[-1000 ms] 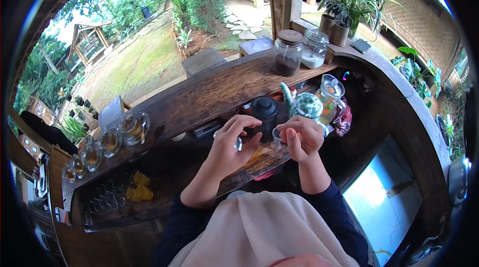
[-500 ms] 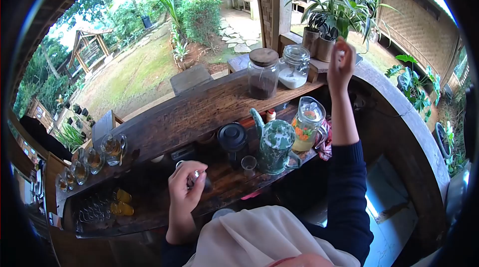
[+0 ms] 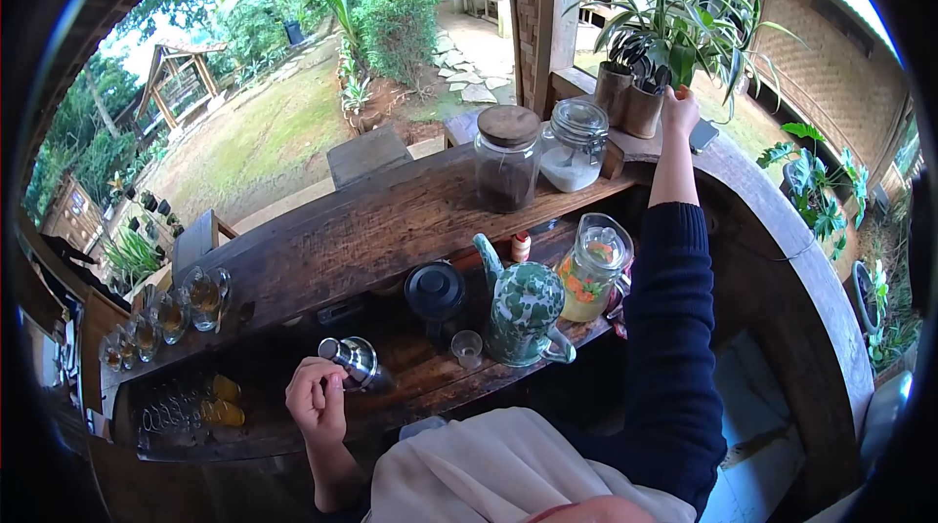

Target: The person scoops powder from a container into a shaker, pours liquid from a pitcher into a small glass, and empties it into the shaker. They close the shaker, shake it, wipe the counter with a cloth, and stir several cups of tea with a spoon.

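Note:
My left hand (image 3: pixel 317 396) is closed at the small end of a shiny metal shaker (image 3: pixel 358 363), which tilts over the lower counter. My right hand (image 3: pixel 680 115) is stretched far forward to the ledge, beside a bamboo cup (image 3: pixel 642 113) with dark-handled cutlery (image 3: pixel 649 77) standing in it. Its fingers are drawn together near the cutlery, and what they pinch is hidden. Below the right arm stand a green-and-white speckled enamel kettle (image 3: pixel 526 313) and a glass pitcher (image 3: pixel 592 274) with an orange floral pattern. A small clear glass (image 3: pixel 467 348) sits left of the kettle.
A wood-lidded jar (image 3: pixel 507 167) and a clip-top jar (image 3: pixel 574 154) of white contents stand on the raised counter (image 3: pixel 376 215). A black-lidded container (image 3: pixel 435 291) is below. Several glass cups (image 3: pixel 204 300) line the left end. A phone (image 3: pixel 703 136) lies by my right hand.
My right hand has come down from raised in the air to beside the bamboo cup. My left hand has moved left and down, and more of the metal shaker now shows.

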Demonstrator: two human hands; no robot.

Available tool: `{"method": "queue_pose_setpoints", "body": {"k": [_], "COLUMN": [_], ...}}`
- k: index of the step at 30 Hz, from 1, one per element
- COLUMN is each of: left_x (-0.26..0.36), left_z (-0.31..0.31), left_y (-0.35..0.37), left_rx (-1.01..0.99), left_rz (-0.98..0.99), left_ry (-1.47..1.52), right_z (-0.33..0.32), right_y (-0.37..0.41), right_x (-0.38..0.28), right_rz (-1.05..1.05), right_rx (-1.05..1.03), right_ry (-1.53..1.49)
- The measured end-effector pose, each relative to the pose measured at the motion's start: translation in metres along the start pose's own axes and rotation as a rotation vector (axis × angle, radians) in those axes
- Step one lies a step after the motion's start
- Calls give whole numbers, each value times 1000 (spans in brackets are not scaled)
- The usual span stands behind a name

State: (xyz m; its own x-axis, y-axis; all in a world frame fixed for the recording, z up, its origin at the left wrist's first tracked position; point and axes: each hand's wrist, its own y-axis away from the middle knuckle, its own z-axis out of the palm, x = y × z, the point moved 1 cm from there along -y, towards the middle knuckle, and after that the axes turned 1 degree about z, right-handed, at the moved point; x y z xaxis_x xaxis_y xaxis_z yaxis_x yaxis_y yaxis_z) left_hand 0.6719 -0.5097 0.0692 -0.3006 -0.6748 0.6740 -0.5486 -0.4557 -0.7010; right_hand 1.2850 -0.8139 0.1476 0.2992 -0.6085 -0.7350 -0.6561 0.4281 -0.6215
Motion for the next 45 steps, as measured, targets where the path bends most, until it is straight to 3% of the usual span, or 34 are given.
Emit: {"method": "queue_pose_setpoints", "body": {"k": [5, 14, 24, 26, 27, 28, 30, 34, 35, 39, 40, 41, 43, 44, 45], "left_x": [-7, -17, -23, -23, -23, -24, -23, -18, -16, -11, -10, -9, -6, -6, -6], "left_z": [7, 13, 12, 10, 8, 6, 3, -2, -3, -16, -22, -27, -40, -47, -54], "left_y": [-3, -9, -5, -6, -6, -7, -8, -11, -11, -9, -8, -7, -4, -1, 1], "left_rx": [2, -3, 13, 17, 13, 9, -2, -40, -38, -55, -66, -70, -60, -51, -48], "left_rz": [1, 39, 6, 23, 34, 44, 59, 102, 104, 115, 121, 149, 153, 155, 158], "left_ry": [25, 28, 17, 3, 8, 13, 11, 16, 17, 51, 56, 52, 32, 22, 15], "right_z": [8, 9, -29, -45, -35, -39, -57, -84, -98, -133, -148, -155, -175, -192, -198], "right_y": [-2, -4, -4, 8, 0, 5, 24, 65, 85, 152, 174, 190, 232, 251, 271], "right_x": [7, -2, -57, -81, -77, -85, -112, -152, -172, -219, -239, -245, -274, -281, -296], "right_rz": [6, 24, -167, -316, -410, -412, -634, -811, -872, -1122, -1160, -1322, -1466, -1635, -1684], "right_rx": [-87, 28, 86, 207, 223, 220, 206, 239, 205, 87, 110, 174, -288, -319, -485], "right_ry": [-120, -26, -374, -443, -627, -628, -741, -555, -668, -620, -754, -631, -1043, -928, -1188]}}
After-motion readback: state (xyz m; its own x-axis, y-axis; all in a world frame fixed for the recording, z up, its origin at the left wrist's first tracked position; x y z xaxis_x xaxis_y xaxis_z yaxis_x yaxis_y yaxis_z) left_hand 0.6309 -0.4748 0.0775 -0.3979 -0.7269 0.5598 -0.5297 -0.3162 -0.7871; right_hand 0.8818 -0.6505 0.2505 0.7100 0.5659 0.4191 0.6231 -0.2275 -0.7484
